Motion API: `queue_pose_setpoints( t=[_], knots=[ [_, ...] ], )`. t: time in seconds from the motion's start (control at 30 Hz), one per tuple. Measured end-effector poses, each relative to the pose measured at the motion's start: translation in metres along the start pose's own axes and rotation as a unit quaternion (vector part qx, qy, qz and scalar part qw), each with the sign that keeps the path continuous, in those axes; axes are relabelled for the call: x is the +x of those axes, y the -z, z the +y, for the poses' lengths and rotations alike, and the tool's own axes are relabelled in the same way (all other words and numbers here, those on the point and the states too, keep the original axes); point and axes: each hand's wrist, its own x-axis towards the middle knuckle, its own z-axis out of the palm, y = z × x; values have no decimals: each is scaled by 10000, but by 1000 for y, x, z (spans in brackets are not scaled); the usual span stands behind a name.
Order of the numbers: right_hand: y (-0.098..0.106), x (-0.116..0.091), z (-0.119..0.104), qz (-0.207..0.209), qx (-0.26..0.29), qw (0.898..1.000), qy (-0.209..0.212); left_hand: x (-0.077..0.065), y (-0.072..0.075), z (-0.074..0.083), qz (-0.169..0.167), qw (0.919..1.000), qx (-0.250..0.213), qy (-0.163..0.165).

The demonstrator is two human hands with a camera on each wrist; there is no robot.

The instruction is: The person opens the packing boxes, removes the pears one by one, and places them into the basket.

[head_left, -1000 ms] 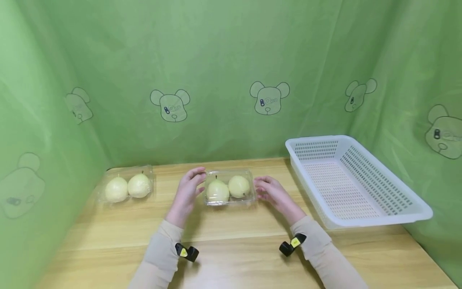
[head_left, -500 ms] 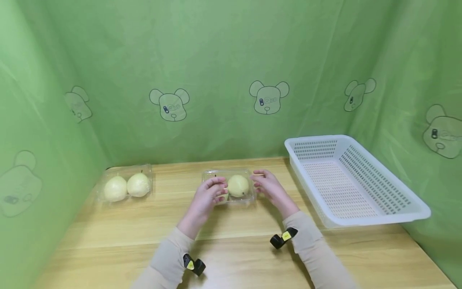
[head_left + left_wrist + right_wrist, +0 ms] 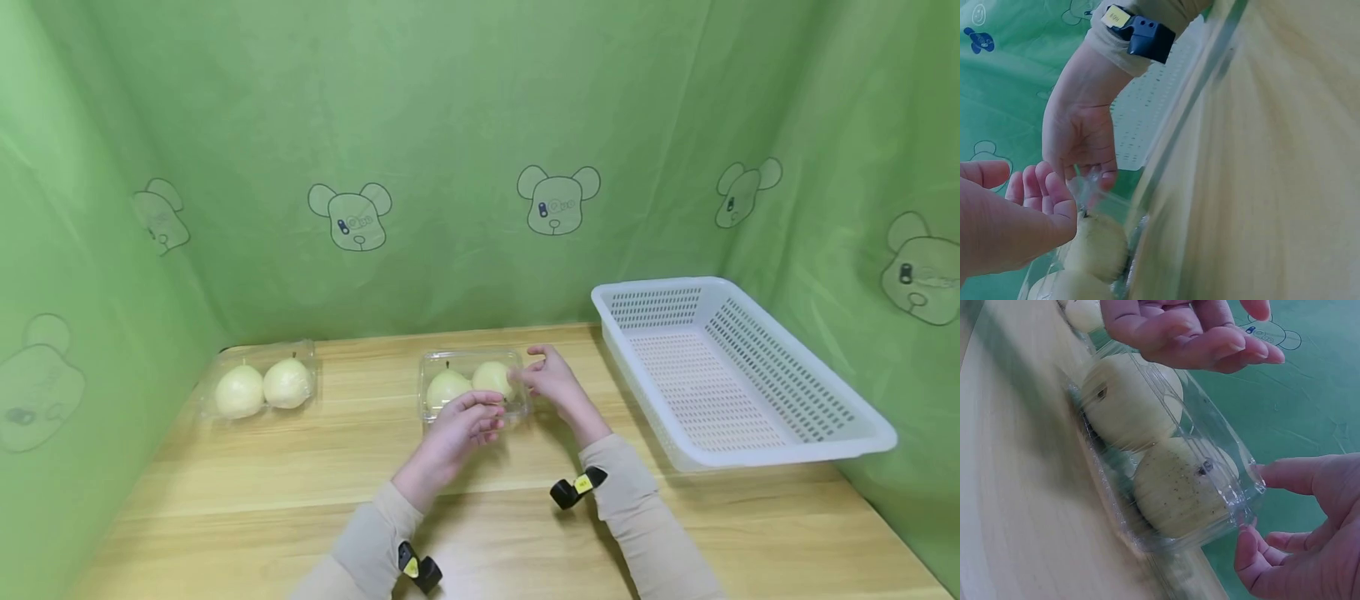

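Two pale yellow pears (image 3: 492, 379) sit in a clear plastic tray (image 3: 423, 392) covered with clear wrap, near the table's back edge. My right hand (image 3: 555, 379) is at the tray's right end. In the right wrist view its thumb and fingers pinch the bunched plastic wrap (image 3: 1249, 499) at the corner. The left wrist view also has crumpled plastic at those fingertips. Over the tray's front side, my left hand (image 3: 459, 433) hovers with loosely bent fingers and holds nothing; it hides part of the front rim.
Another clear pack with two pears (image 3: 240, 392) lies at the back left. A white perforated basket (image 3: 637, 375) stands on the right. Green curtains (image 3: 450, 275) enclose the wooden table (image 3: 225, 517) at the back and sides.
My left hand has moved from the tray's left end to the right and toward me, across its front. My right hand has shifted slightly left onto the tray's right corner.
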Motion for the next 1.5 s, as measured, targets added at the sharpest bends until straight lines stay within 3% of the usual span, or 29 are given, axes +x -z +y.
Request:
queue_pose_setpoints(
  t=[0.3, 0.63, 0.83, 1.07, 1.5],
  knots=[
    [-1, 2, 2, 35, 90, 10000, -6, -3, -7, -21, -223, 9993, 82, 289],
    [-1, -1, 3, -16, 210, 9998, -55, -4, -8, -38, -210, 9970, -354, 655],
    [0, 1, 4, -74, 369, 9991, -204, -10, -12, -40, 237, 9924, -900, 800],
    [2, 7, 10, -165, 658, 9967, -454, -15, -17, -43, 792, 9815, -1654, 545],
    [4, 7, 10, -339, 798, 9951, -466, -4, -15, -49, 1195, 9721, -1947, 528]
  ],
)
